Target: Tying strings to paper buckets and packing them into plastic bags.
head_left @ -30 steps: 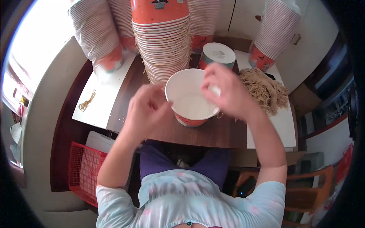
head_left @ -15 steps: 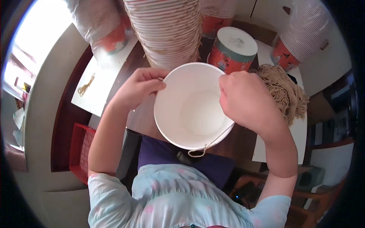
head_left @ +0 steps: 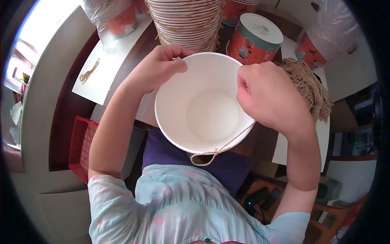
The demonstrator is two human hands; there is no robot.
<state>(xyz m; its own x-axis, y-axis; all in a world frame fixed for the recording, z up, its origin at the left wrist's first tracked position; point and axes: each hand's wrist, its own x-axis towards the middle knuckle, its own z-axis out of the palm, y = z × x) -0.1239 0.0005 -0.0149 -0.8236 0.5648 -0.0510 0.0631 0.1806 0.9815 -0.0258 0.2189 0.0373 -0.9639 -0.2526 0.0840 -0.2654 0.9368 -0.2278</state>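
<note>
The left hand [head_left: 162, 67] was clamped on the upper-left rim of a white-lined paper bucket [head_left: 174, 110], thumb inside. The right hand [head_left: 270, 95], apart from it, was closed at the right rim; whether it also pinched the twine [head_left: 215, 152] could not be told, its fingertips being hidden. A second earlier the bucket had stood on the brown table [head_left: 262, 142] with both hands blurred around it; now it tipped toward the person, its near rim above the purple trousers [head_left: 231, 166]. The knotted twine loop had come round from the right side to the near rim. Beyond stood a nested bucket stack [head_left: 186, 24] and an upturned orange bucket [head_left: 254, 38], with a tan twine heap [head_left: 306, 87] near the right hand.
</note>
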